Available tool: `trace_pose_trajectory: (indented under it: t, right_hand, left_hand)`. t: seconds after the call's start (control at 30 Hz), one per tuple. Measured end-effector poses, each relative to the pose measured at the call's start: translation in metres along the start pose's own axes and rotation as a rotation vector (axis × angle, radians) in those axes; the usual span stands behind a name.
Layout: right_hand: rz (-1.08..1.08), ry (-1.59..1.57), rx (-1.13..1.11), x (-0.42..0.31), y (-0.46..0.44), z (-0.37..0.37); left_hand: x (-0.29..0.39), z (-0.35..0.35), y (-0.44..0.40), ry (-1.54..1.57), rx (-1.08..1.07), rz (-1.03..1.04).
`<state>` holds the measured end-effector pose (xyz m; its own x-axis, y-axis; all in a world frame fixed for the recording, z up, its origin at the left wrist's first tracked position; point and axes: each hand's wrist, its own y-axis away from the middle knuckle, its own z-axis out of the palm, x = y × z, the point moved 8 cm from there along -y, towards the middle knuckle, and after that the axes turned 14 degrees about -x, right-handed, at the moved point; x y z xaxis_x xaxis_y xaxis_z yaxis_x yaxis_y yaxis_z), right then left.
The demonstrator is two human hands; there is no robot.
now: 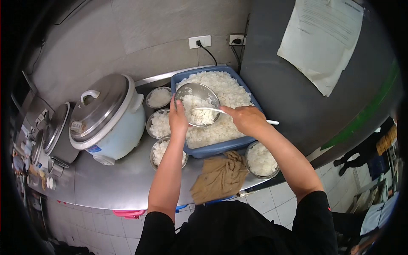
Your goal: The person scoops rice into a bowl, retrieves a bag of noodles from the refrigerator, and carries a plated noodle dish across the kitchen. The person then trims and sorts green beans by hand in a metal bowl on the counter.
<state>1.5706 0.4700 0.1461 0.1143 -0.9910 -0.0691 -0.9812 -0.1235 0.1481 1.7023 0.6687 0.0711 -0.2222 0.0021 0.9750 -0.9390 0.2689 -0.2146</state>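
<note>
My left hand [178, 117] grips the left side of a metal bowl [196, 88], which is tilted and partly filled with rice [198, 106]. A white long-handled spoon [272, 122] is in my right hand [245, 119], its fingers wrapped round the handle. The spoon's head dips into the rice in the bowl. Both hands are above a blue tub [221, 148] heaped with cooked rice [231, 89]. Left of the tub stand three metal bowls of rice, a far one [159, 97], a middle one [160, 124] and a near one [163, 152] partly covered by my forearm.
A large lidded rice cooker [114, 131] stands on the steel counter [127, 182], with another cooker [57, 131] farther left. A brown cloth [219, 176] lies at the front edge beside a rice bowl [261, 159]. A dark panel [289, 93] borders the right side.
</note>
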Motion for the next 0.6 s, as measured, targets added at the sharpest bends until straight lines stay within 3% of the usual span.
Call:
trace_pose_trajectory:
  t: [0.17,0.37,0.43,0.5,0.6]
  right_hand:
    - [-0.018,0.025,-0.099,0.005,0.008,-0.001]
    - [-0.073,0.227,0.001,0.004,0.014,0.011]
    - [-0.102,0.254,0.148,0.005,0.008,0.024]
    - [-0.053,0.182,0.144,0.007,-0.01,0.037]
    - [-0.162,0.085,0.268,-0.002,-0.037,0.066]
  left_hand:
    - [0.034,0.007,-0.005,-0.263,0.099,0.228]
    - [0.048,-0.017,-0.018,-0.31,0.315,0.314]
    - [0.043,-0.032,-0.025,-0.302,0.365,0.298]
    - [0.021,-0.049,-0.034,0.118,0.348,0.218]
    - [0.023,-0.043,-0.009,0.368,0.284,0.027]
